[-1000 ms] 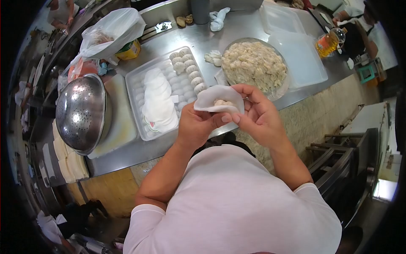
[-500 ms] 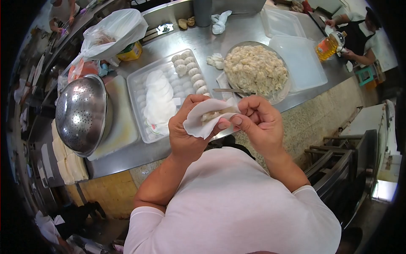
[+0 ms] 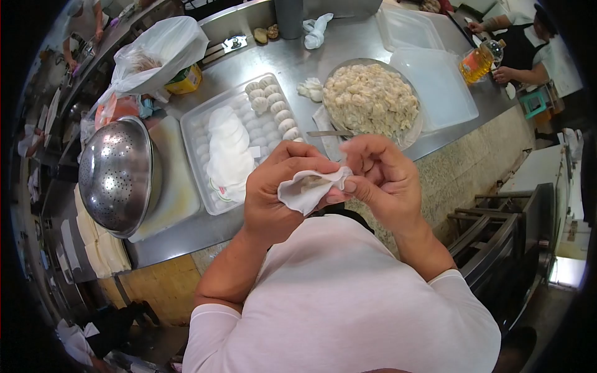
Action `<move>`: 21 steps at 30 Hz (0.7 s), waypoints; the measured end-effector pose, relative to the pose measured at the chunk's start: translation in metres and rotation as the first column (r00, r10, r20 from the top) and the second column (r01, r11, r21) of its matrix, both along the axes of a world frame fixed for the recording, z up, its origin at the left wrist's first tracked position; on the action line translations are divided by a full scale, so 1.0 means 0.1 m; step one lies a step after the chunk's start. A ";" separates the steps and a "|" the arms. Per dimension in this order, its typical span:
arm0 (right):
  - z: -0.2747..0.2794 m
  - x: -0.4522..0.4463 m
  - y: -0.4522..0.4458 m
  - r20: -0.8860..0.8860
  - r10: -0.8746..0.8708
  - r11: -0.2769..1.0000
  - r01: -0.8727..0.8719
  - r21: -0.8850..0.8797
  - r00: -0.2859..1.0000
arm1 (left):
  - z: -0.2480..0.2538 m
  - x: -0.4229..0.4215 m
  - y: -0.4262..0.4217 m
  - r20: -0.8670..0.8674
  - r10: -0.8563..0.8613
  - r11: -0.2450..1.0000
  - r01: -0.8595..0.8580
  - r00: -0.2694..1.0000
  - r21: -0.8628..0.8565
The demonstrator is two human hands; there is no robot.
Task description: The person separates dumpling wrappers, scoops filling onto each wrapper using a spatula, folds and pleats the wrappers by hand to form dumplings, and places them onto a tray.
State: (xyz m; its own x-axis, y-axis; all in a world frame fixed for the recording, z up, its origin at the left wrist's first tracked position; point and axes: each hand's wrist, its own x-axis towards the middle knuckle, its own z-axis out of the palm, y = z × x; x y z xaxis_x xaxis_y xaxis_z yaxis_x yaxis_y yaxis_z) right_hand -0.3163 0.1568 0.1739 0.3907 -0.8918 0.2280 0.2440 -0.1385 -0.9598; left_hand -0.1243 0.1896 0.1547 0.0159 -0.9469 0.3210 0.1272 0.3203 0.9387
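Note:
A dumpling, a thin white wrapper folded around pale filling, is held up in front of my chest. My left hand cups it from the left, fingers over the top edge. On the right side, the thumb of my right hand presses the wrapper's edge, which is pinched there; the left end still gapes. Beyond my hands stands a plate heaped with filling, a knife-like flat blade at its near edge. A plastic tray holds rows of shaped dumplings and a pile of round wrappers.
An upturned steel colander sits on a cutting board at left. Behind are a plastic bag and a yellow box. Clear containers and an oil bottle stand right, near a co-worker.
The wrapper has been folded further over the filling and its right end gathered. My left fingers have come over its top edge. The view has shifted slightly.

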 end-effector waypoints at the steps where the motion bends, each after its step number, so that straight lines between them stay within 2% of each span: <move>1: 0.02 0.01 0.01 0.025 0.003 0.999 -0.004 0.035 1.000 | 0.03 0.00 0.00 0.018 -0.026 0.999 0.026 0.999 0.038; 2: 0.01 -0.02 0.00 0.025 0.003 0.999 -0.004 0.036 1.000 | 0.06 -0.01 0.01 0.018 -0.026 0.999 0.026 0.999 0.039; 4: -0.02 -0.08 -0.04 -0.162 0.029 0.986 -0.055 -0.158 0.986 | 0.09 -0.05 0.03 -0.138 0.071 0.990 -0.052 0.988 0.133; 5: -0.02 -0.06 -0.04 -0.162 0.028 0.986 -0.053 -0.156 0.986 | 0.07 -0.04 0.02 -0.138 0.070 0.990 -0.051 0.988 0.135; 7: 0.01 0.00 -0.02 -0.094 -0.020 0.983 0.002 -0.183 0.995 | 0.01 -0.02 -0.01 -0.088 -0.022 1.000 0.022 0.996 0.007; 8: 0.03 -0.01 -0.01 -0.094 -0.019 0.984 0.001 -0.181 0.995 | 0.03 -0.01 0.01 -0.045 -0.047 0.995 0.051 0.998 0.080; 11: 0.04 -0.03 -0.01 -0.197 -0.041 0.981 0.003 -0.193 0.980 | 0.01 0.00 -0.02 -0.019 -0.060 0.996 0.061 0.998 0.060; 12: 0.03 -0.03 -0.03 -0.222 -0.051 0.968 -0.007 -0.252 0.974 | -0.02 -0.02 -0.01 -0.019 -0.061 0.996 0.062 0.998 0.061; 13: 0.03 -0.03 -0.03 -0.246 -0.062 0.951 -0.017 -0.309 0.967 | -0.07 -0.06 0.01 -0.138 -0.025 0.998 0.031 0.990 0.046; 14: 0.03 -0.03 -0.03 -0.246 -0.062 0.951 -0.017 -0.308 0.967 | -0.09 -0.08 0.02 -0.256 0.010 0.999 -0.001 0.967 0.035; 15: 0.03 -0.02 -0.02 -0.236 -0.088 0.956 0.016 -0.293 0.968 | -0.08 -0.07 0.01 -0.255 0.011 0.999 -0.002 0.967 0.036; 17: 0.02 -0.01 -0.01 -0.228 -0.111 0.960 0.045 -0.277 0.967 | -0.05 -0.05 -0.01 -0.136 -0.089 0.994 0.098 0.987 0.056; 19: -0.01 0.00 -0.02 -0.211 -0.100 0.965 0.043 -0.260 0.972 | -0.03 -0.06 0.02 -0.146 -0.106 0.988 0.121 0.984 0.098; 21: 0.03 0.00 -0.02 -0.240 -0.106 0.957 0.033 -0.289 0.965 | 0.01 -0.11 0.04 -0.247 0.038 0.991 -0.005 0.968 0.133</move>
State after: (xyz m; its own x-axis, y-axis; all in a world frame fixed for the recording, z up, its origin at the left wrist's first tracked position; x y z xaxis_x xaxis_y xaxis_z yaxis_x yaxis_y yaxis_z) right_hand -0.3163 0.1547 0.1765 0.4072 -0.8329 0.3748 -0.0192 -0.4180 -0.9082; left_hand -0.1350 0.1937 0.1555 0.1007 -0.9788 0.1784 0.3559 0.2029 0.9122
